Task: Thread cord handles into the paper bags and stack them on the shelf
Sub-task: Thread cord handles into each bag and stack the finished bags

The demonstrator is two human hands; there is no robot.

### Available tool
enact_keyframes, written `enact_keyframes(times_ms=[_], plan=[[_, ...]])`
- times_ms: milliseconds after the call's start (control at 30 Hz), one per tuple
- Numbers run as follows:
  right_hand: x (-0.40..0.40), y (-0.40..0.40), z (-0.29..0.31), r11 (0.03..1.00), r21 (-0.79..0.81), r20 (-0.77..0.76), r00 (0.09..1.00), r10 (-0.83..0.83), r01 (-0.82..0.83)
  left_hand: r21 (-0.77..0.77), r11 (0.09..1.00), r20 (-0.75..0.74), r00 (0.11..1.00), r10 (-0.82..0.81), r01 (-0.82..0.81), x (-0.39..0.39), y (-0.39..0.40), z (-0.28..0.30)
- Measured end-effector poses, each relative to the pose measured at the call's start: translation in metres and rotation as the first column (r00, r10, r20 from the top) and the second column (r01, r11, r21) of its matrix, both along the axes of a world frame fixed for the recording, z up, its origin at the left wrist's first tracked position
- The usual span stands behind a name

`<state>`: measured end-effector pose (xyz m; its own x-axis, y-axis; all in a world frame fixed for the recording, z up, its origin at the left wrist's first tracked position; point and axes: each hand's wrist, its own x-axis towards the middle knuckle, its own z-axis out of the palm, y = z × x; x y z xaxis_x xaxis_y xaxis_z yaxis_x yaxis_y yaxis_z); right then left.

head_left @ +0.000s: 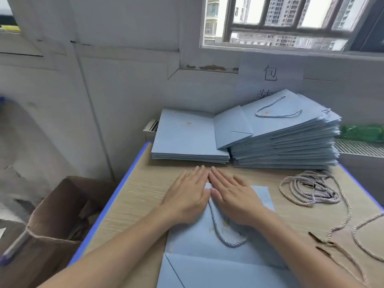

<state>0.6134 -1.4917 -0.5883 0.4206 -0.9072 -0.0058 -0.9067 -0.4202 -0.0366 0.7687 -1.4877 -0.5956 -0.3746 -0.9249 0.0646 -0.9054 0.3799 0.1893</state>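
Note:
A flat light-blue paper bag [207,252] lies on the table in front of me, with a cord handle [224,238] looped on its face. My left hand [187,196] and my right hand [232,196] lie flat side by side on the bag's far end, fingers straight and pointing away. Behind them sits a low pile of blue bags without cords [187,138]. A taller, fanned pile of bags with cord handles [286,138] stands to its right. A tangle of loose cords [309,190] lies at the right.
The wooden table [137,196] has a blue edge. A brown open cardboard box [52,231] stands on the floor to the left. More loose cords [353,235] trail near the right edge. A wall and a window are behind the piles.

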Motion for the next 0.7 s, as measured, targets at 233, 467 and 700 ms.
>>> enact_keyframes(times_ms=[233,467,700], plan=[[0.006,-0.007,-0.013,0.999,-0.033,0.064,0.998,-0.016,0.018,0.047,0.999,0.020,0.999,-0.024,0.023,0.000,-0.010,-0.012],[-0.017,-0.002,0.006,0.976,0.073,0.785,0.592,-0.184,0.207,-0.164,0.979,-0.097,0.990,0.106,-0.121,-0.008,-0.003,0.004],[-0.048,0.009,0.009,0.996,0.017,0.193,0.977,-0.089,0.087,0.027,0.995,0.059,0.994,-0.093,0.091,-0.036,0.000,0.009]])
